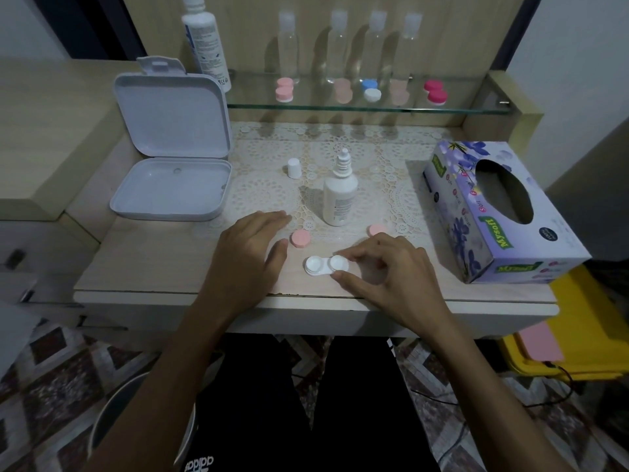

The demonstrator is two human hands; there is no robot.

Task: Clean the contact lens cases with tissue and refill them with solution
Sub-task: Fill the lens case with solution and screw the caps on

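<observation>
- The right hand, lower centre-right of the frame, reaches in with fingers curled; its thumb and forefinger pinch the right well of the white lens case, which lies flat on the table near the front edge.
- The left hand, just left of the case, rests flat on the table with fingers spread and relaxed, holding nothing; its thumb tip lies close to the case without touching it.
- Both wells of the case are uncapped; whether they hold liquid cannot be told.
- One pink cap lies just past the left thumb, and a second pink cap lies just behind the right hand's knuckles.
- A small solution bottle stands upright at centre with its nozzle bare; its white cap stands apart to the upper left.
- A tissue box sits at the right edge of the table, its oval slot facing up.
- An open grey hinged box sits at the left, lid raised; nothing shows inside it.
- On the glass shelf across the top stand four clear bottles with capped lens cases in pink, blue-and-white and magenta in front of them, and a large white bottle at upper left.
- Bare table lies between the grey box and the left hand.
</observation>
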